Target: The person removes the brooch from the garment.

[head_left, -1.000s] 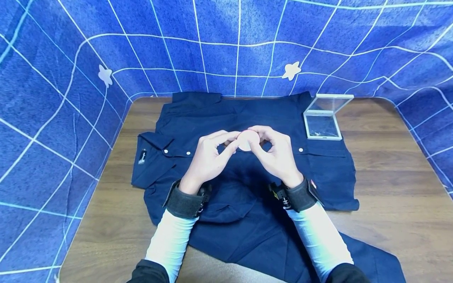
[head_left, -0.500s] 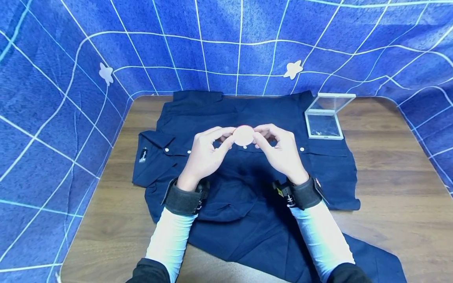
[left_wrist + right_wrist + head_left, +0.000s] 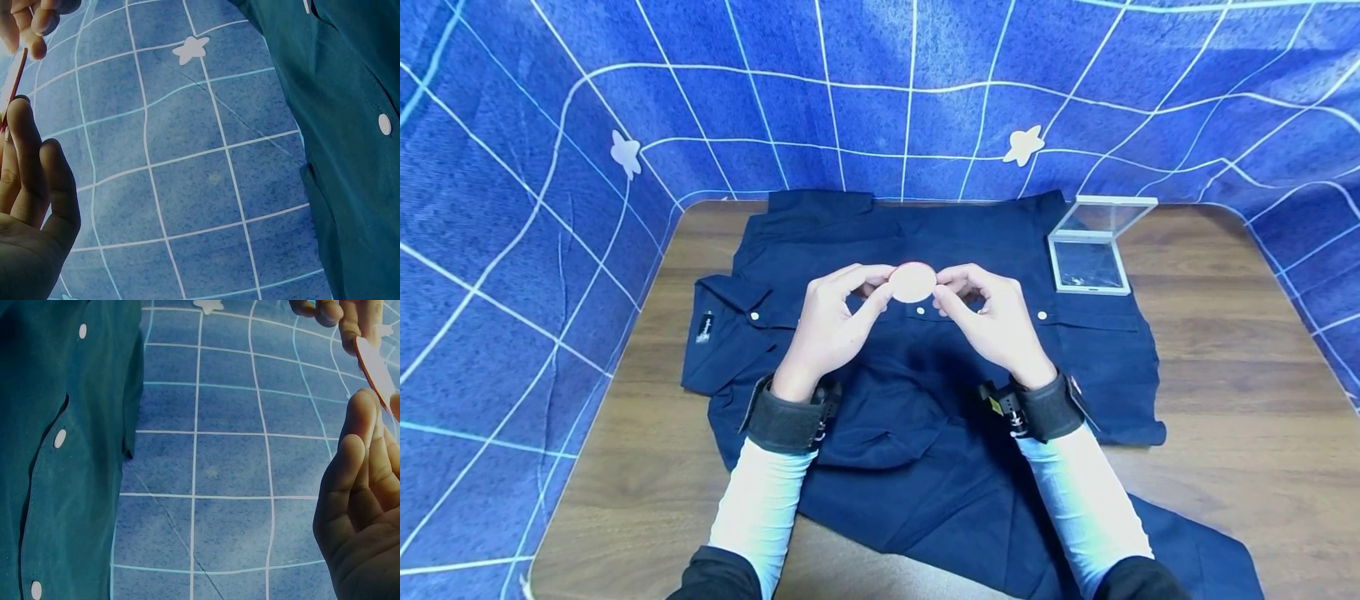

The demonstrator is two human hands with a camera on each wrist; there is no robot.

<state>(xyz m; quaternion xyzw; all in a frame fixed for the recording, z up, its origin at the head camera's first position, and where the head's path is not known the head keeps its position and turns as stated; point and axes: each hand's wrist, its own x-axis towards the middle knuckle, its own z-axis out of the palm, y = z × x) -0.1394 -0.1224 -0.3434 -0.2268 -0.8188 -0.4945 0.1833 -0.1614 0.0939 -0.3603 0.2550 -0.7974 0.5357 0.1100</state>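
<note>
A small round pale pink disc (image 3: 913, 282) is held up above a dark navy shirt (image 3: 925, 367) that lies spread on the wooden table (image 3: 1225, 400). My left hand (image 3: 835, 321) pinches the disc's left edge and my right hand (image 3: 988, 312) pinches its right edge. The left wrist view shows the disc (image 3: 12, 87) edge-on between fingertips. In the right wrist view the disc (image 3: 373, 372) is also seen edge-on above my right hand's fingers (image 3: 362, 481). White buttons (image 3: 920, 310) run along the shirt's front.
An open clear plastic case (image 3: 1092, 250) sits on the shirt's far right corner, lid tilted up. A blue cloth with a white grid and star shapes (image 3: 1022, 144) walls in the table on three sides. Bare wood lies to the right and front left.
Both hands have lifted the disc slightly and moved it away from me, and it has tilted a little. The shirt and case have not moved.
</note>
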